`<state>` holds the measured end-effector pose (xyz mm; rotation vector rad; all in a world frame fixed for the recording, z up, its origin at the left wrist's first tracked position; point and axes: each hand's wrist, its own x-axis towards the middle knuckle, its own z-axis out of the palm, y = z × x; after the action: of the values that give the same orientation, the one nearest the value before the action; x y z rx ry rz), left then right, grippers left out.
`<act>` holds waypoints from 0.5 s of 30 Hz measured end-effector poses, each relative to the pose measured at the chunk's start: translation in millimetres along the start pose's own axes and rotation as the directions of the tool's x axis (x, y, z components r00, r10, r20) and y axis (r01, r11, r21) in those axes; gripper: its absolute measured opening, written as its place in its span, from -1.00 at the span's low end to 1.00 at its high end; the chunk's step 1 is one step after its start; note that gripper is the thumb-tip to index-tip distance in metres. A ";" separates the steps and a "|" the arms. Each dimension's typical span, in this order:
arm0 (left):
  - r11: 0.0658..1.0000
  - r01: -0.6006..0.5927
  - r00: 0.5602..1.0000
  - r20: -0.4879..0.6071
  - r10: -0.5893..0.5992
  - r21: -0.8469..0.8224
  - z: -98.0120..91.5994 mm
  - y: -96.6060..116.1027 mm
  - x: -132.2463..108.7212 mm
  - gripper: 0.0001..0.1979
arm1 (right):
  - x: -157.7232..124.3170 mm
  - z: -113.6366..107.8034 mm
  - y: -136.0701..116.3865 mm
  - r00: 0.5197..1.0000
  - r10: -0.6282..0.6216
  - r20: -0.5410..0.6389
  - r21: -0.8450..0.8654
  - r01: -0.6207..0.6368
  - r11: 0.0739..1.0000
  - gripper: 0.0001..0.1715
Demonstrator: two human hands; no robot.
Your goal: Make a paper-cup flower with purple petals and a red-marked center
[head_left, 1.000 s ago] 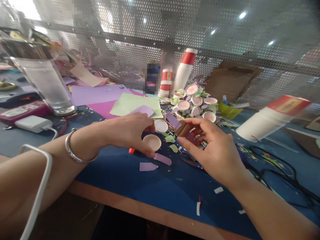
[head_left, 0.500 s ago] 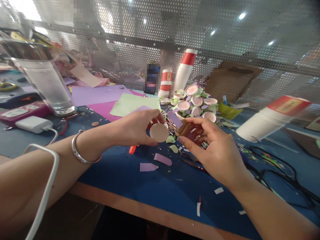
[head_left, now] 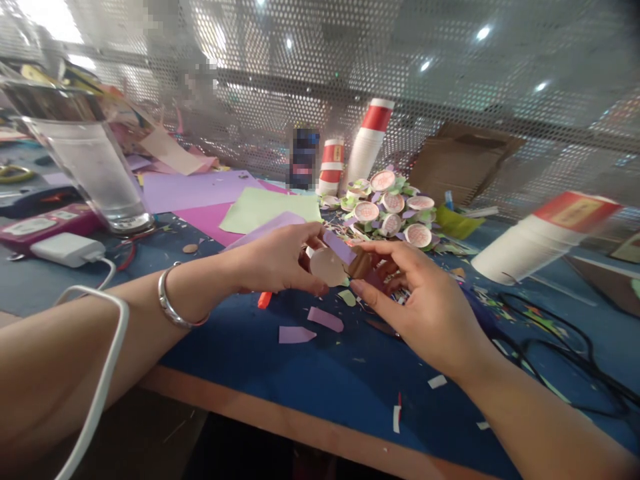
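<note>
My left hand [head_left: 277, 260] is closed on a pale round disc [head_left: 327, 267], fingers and thumb at its rim. The disc looks like a cut-off paper cup bottom. In my right hand [head_left: 425, 300] are a purple paper strip [head_left: 339, 247] and a small brown piece [head_left: 359, 263] whose kind I cannot make out. The strip's end overlaps the disc's upper right edge in view; whether they touch is unclear. Below the hands, two purple paper pieces [head_left: 325, 319] lie on the blue tabletop [head_left: 330, 380]. Behind them is a heap of printed round discs [head_left: 393, 202] with green and purple paper bits.
Stacked paper cups [head_left: 545, 233] lean at right, with others [head_left: 367, 143] behind the heap. Black cables [head_left: 550, 340] lie at right. At left stand a glass of water [head_left: 90, 160] and a white charger [head_left: 70, 247]. Green paper [head_left: 270, 210] lies behind my left hand.
My left hand has moved right with the disc, closing the gap to the purple strip. My right hand has shifted slightly left with the strip and brown piece.
</note>
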<state>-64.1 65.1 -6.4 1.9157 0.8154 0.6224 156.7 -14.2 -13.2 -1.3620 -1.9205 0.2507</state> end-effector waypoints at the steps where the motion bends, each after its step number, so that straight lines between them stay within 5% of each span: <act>1: 1.000 -0.004 1.000 -0.027 0.003 -0.020 -0.9 0.3 0.4 -0.49 | 0.2 0.0 0.2 1.000 0.005 0.003 0.003 -0.005 1.000 -0.52; 4: 0.998 -0.031 0.984 -0.178 0.021 -0.056 -5.5 1.9 2.8 -0.46 | 0.9 0.4 1.0 0.999 0.035 0.019 -0.003 -0.035 0.999 -0.51; 9: 0.987 -0.121 0.893 -0.446 0.060 -0.109 -16.0 3.0 7.7 -0.41 | -0.1 0.2 -1.9 0.991 0.064 0.115 -0.050 -0.059 0.997 -0.52; 15: 0.982 -0.101 0.908 -0.418 0.026 -0.159 -19.0 2.1 7.5 -0.41 | -1.4 0.0 -9.9 0.972 0.040 0.231 -0.058 -0.027 0.998 -0.63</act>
<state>-72.1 80.6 4.4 1.6730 0.9260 1.1319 149.7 -19.6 -8.4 -1.4553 -2.1102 0.3918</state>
